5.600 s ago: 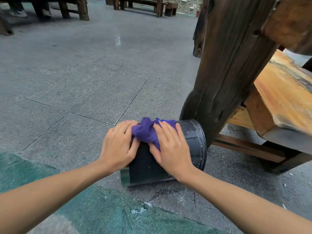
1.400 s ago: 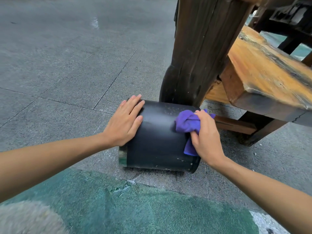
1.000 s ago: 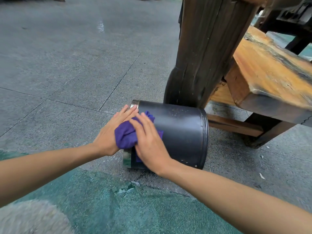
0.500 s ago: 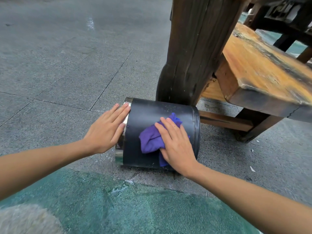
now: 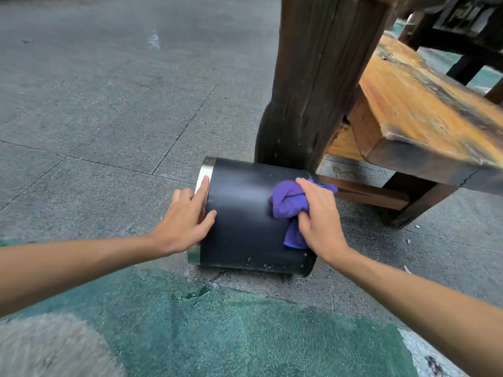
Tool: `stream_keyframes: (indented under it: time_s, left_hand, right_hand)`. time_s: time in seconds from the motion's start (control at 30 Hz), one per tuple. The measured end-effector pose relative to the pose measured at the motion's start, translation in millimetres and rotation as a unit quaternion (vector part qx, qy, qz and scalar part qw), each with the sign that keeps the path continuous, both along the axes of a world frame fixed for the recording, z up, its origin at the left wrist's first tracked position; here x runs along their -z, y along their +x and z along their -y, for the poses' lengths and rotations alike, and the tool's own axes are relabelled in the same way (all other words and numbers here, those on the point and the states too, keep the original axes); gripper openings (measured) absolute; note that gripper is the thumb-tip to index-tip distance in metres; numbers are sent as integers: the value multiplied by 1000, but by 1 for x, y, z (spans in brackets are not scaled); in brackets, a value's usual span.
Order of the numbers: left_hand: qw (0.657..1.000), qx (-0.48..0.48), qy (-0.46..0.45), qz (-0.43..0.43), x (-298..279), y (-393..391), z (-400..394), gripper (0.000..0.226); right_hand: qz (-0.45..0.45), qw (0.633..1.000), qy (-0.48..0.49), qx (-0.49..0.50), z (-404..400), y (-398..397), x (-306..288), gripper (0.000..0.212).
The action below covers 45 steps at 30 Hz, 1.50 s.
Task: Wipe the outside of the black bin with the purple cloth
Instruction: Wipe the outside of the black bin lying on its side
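The black bin (image 5: 245, 213) lies on its side on the stone paving, its silver-rimmed mouth pointing left. My left hand (image 5: 185, 217) rests flat against that rim end, fingers spread, steadying the bin. The purple cloth (image 5: 288, 202) is bunched under my right hand (image 5: 318, 216), which presses it on the bin's upper side near the right end. Part of the cloth hangs below the hand.
A thick dark wooden post (image 5: 313, 85) stands right behind the bin. A wooden bench (image 5: 424, 123) with a low crossbar (image 5: 367, 193) extends to the right. Grey stone paving (image 5: 109, 104) stretches left and behind; green painted ground (image 5: 217, 322) lies in front.
My right hand has slid the cloth along the bin from its middle to the right end. My left hand stays at the rim end.
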<state>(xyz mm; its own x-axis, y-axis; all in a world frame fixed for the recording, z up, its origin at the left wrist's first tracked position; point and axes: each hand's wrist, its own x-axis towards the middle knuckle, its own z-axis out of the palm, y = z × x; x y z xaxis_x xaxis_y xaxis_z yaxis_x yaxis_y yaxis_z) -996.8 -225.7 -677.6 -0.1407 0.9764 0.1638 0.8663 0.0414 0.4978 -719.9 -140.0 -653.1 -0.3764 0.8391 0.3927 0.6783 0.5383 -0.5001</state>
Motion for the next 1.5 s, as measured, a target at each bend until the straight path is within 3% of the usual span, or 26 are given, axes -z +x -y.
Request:
stream_keyframes:
  time_s: [0.17, 0.6, 0.67, 0.73, 0.87, 0.93, 1.1, 1.23, 1.5]
  left_hand:
    - [998, -47, 30, 23, -13, -3, 5, 72]
    - [994, -101, -29, 38, 12, -29, 52, 64]
    - [994, -97, -28, 36, 11, -31, 52, 63]
    - [995, -90, -28, 14, 9, -32, 54, 60]
    - [994, -80, -51, -47, 5, -36, 53, 62]
    - [990, -94, -38, -97, 0, -37, 43, 52]
    - [985, 66, -33, -156, -4, -33, 26, 69]
    - [981, 79, -48, -173, -1, -32, 29, 72]
    - [978, 93, -50, -180, -10, -37, 18, 76]
  right_hand:
    - [-39, 997, -47, 46, -13, -20, -17, 61]
    - [24, 993, -109, -24, -12, -81, -22, 54]
    - [100, 994, -54, 0, 9, -90, -23, 61]
    - [162, 985, 37, -47, 35, -101, -26, 67]
    - [74, 965, 110, -225, 89, -126, -10, 57]
    - [64, 953, 110, -274, 107, -134, 6, 53]
    - [146, 939, 125, -284, 110, -125, 39, 60]
    - [159, 925, 176, -298, 98, -109, 52, 62]
    - [225, 923, 172, -262, 69, -65, 45, 70]
